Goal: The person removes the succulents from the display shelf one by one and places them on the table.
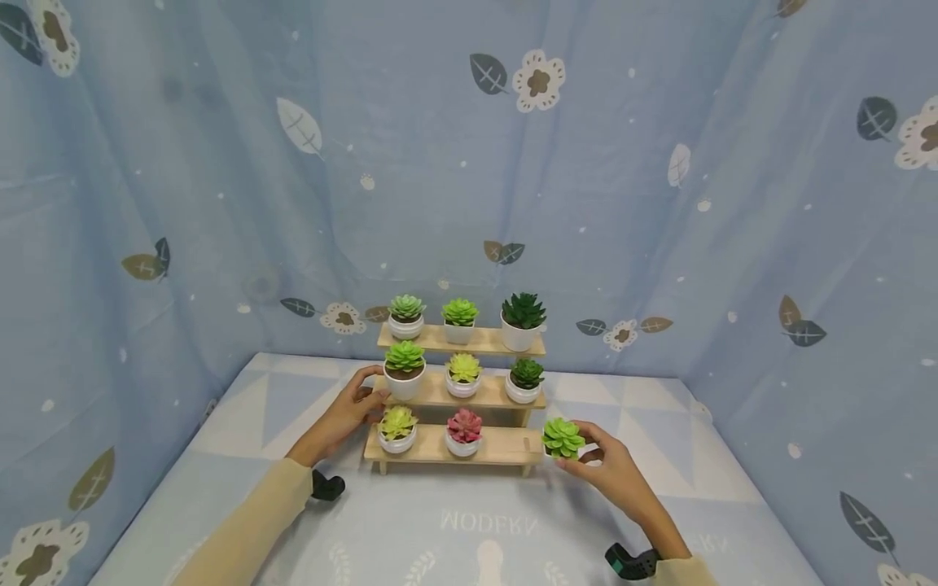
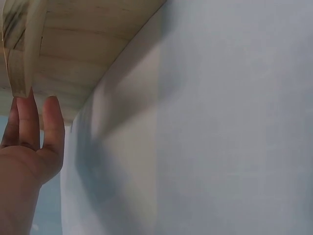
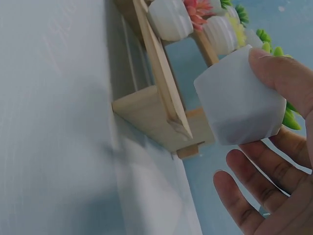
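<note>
A three-tier wooden stand (image 1: 501, 446) holds small potted succulents on each step. At its left end is my left hand (image 1: 348, 411), fingers against the wood by the middle tier. In the left wrist view the left hand (image 2: 32, 147) has its fingers extended, tips at a wooden end piece (image 2: 20, 54). My right hand (image 1: 608, 472) holds a bright green succulent (image 1: 563, 438) just off the right end of the bottom step. Its white angular pot (image 3: 239, 100) is pinched between thumb and fingers in the right wrist view, apart from the stand and tilted.
On the bottom step stand a yellow-green succulent (image 1: 398, 423) and a red one (image 1: 464, 426). Three pots line each of the two upper steps, including a dark green succulent (image 1: 523, 310) at top right. A patterned blue curtain (image 1: 454, 179) hangs behind the cloth-covered table (image 1: 410, 521).
</note>
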Motion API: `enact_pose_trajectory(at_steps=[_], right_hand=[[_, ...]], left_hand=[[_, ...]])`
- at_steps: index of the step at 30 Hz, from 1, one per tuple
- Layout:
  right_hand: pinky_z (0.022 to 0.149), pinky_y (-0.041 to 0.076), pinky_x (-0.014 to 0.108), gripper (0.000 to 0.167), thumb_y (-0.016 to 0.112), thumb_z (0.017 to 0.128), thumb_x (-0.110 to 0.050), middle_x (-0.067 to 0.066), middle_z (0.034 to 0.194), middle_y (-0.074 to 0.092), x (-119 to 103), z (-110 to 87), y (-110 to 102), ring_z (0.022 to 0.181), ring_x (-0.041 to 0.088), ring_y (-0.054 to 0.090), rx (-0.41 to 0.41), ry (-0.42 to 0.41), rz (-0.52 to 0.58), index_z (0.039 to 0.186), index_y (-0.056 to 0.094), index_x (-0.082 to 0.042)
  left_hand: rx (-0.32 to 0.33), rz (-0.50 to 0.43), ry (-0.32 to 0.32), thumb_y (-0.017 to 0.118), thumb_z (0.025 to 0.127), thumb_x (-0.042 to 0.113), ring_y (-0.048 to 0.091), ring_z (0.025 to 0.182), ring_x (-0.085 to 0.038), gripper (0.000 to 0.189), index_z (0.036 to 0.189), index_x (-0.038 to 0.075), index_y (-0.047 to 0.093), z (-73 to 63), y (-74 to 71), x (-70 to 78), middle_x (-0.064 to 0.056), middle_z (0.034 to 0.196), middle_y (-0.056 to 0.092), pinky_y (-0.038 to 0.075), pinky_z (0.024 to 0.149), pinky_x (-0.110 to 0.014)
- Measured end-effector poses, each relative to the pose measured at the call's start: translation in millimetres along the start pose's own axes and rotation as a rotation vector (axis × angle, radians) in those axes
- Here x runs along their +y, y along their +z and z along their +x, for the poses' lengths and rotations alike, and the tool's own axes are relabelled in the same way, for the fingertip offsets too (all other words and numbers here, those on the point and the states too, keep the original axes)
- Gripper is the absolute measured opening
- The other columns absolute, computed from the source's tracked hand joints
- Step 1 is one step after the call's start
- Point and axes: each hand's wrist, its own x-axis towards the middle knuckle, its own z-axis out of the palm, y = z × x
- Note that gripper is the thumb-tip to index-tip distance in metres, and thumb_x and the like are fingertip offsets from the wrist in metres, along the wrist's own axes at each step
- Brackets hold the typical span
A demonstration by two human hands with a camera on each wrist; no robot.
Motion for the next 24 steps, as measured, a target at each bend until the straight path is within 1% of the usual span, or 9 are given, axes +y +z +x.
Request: enact_pose_trajectory(at_steps=[3,9,12,17,22,24], right_hand=[[0.070,0.056,0.033,0.071,0.090,0.082,-0.033,0.011,0.126,0.063,3,-2.5,-5,0.091,0.022,0.063,0.002,0.011,0.002,0.143,0.058,-0.016],[0.071,0.056,0.033,0.075,0.089,0.082,-0.036,0.013,0.133,0.061,11,-7.6,-19,0.094,0.022,0.063,0.012,0.030,-0.014,0.146,0.055,-0.014],[0.071,0.056,0.033,0.078,0.089,0.082,-0.038,0.014,0.134,0.060,15,-8.9,-25,0.095,0.023,0.063,0.015,0.048,-0.026,0.146,0.054,-0.014],[0.073,0.056,0.033,0.077,0.089,0.082,-0.036,0.013,0.134,0.060,20,-11.0,-33,0.096,0.024,0.063,0.021,0.057,-0.017,0.147,0.053,-0.015],[0.074,0.056,0.032,0.077,0.089,0.083,-0.034,0.015,0.134,0.059,26,-17.9,-39,0.098,0.024,0.064,0.009,0.078,-0.007,0.147,0.052,-0.012],[0.075,0.056,0.031,0.076,0.088,0.084,-0.033,0.015,0.136,0.059,28,-19.9,-42,0.099,0.024,0.064,0.016,0.075,-0.002,0.147,0.052,-0.010]], left_hand=[[0.001,-0.001,-0.008,0.065,0.101,0.045,0.059,0.112,-0.032,0.062,0.152,0.028,0.034,-1.1,-1.1,-1.5,-0.024,0.132,0.048,0.053,0.094,-0.047],[-0.005,-0.003,0.017,0.065,0.101,0.045,0.059,0.115,-0.032,0.063,0.152,0.027,0.034,0.5,-0.4,0.2,-0.024,0.133,0.048,0.053,0.095,-0.047],[-0.005,0.002,0.015,0.065,0.102,0.046,0.059,0.115,-0.032,0.062,0.152,0.028,0.034,1.4,-0.6,1.0,-0.024,0.133,0.049,0.053,0.096,-0.047],[-0.003,-0.003,0.030,0.064,0.102,0.047,0.059,0.114,-0.032,0.062,0.152,0.028,0.033,1.6,-1.5,0.6,-0.023,0.130,0.049,0.052,0.097,-0.048],[-0.008,0.005,0.011,0.063,0.103,0.045,0.059,0.114,-0.031,0.059,0.151,0.028,0.033,0.6,-0.6,-2.3,-0.023,0.129,0.049,0.052,0.097,-0.048],[-0.010,0.008,0.015,0.063,0.103,0.045,0.059,0.114,-0.032,0.058,0.151,0.029,0.033,1.0,0.8,-1.5,-0.023,0.130,0.049,0.052,0.097,-0.048]])
